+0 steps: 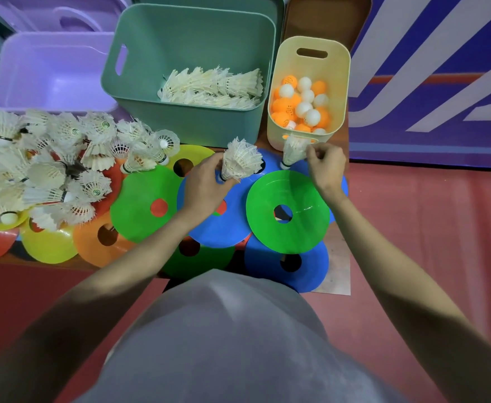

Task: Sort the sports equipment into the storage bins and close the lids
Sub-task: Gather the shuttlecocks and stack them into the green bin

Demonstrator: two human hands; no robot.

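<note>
Red floor (430, 228), left hand (202, 187) and right hand (325, 167) fingers each pinching a shuttlecock (240, 161)

Red floor (430, 228) underfoot; a brown wooden counter (320, 18) up top; blue-and-white striped banner (430, 68) at right.

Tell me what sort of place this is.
Probably an indoor sports hall or gym. The red sports-style floor, the flat agility cones spread out, and the bins holding shuttlecocks and table tennis balls all point to a sports training venue, though that is a guess.
</note>
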